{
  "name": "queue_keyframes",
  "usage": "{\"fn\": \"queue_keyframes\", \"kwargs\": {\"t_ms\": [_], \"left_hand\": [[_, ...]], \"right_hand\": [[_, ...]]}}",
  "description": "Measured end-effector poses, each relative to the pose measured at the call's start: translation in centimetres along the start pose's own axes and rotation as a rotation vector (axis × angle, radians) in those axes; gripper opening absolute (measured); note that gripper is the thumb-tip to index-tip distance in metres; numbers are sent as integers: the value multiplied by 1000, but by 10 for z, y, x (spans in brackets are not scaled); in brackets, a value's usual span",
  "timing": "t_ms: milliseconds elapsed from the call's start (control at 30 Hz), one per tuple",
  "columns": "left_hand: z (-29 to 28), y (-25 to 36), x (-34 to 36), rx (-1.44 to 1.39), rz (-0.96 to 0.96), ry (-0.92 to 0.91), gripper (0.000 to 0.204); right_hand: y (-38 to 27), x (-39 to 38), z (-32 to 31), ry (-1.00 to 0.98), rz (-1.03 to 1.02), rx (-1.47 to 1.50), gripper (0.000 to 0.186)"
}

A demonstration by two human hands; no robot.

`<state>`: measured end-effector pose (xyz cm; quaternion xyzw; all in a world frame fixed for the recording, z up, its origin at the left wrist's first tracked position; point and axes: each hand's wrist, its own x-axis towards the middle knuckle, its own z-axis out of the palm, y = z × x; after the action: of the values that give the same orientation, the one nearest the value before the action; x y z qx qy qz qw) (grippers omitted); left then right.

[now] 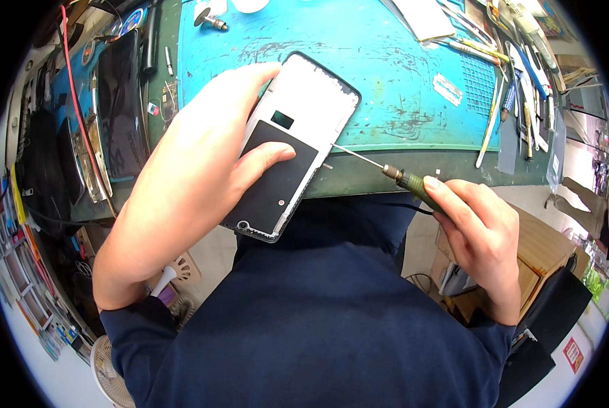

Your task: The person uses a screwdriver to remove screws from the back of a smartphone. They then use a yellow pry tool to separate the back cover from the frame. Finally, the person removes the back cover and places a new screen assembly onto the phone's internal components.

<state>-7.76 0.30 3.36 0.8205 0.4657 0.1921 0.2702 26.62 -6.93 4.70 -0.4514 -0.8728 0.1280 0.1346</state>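
Observation:
My left hand [226, 136] is closed round the left edge of a smartphone housing [318, 92], its thumb lying over the black panel [270, 187] in the lower part. The upper part is silvery white with a small dark square opening. My right hand [474, 231] grips a green-handled screwdriver [409, 182]. The screwdriver's slim shaft points up-left, and its tip meets the right edge of the housing. A small pale piece [327, 165] shows just below that tip, too small to make out.
A blue work mat [399, 122] covers the bench. Tweezers, knives and other tools [515, 88] crowd its right side. Dark phone parts [121, 102] and a red cable [80, 102] lie at the left. A wooden cabinet [535, 245] stands below right, a fan [107, 367] at lower left.

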Motion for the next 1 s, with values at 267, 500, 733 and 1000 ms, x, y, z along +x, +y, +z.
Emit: {"fn": "queue_keyframes", "kwargs": {"t_ms": [267, 500, 733, 1000], "left_hand": [[3, -4, -2, 6, 34, 29, 70], [1, -2, -2, 27, 19, 12, 72], [2, -3, -2, 30, 33, 20, 71], [2, -3, -1, 14, 24, 17, 70]], "right_hand": [[-4, -2, 2, -4, -23, -3, 57], [-5, -3, 1, -5, -23, -18, 58], [-6, -4, 3, 6, -23, -6, 58], [-9, -4, -4, -97, -27, 21, 59]]}}
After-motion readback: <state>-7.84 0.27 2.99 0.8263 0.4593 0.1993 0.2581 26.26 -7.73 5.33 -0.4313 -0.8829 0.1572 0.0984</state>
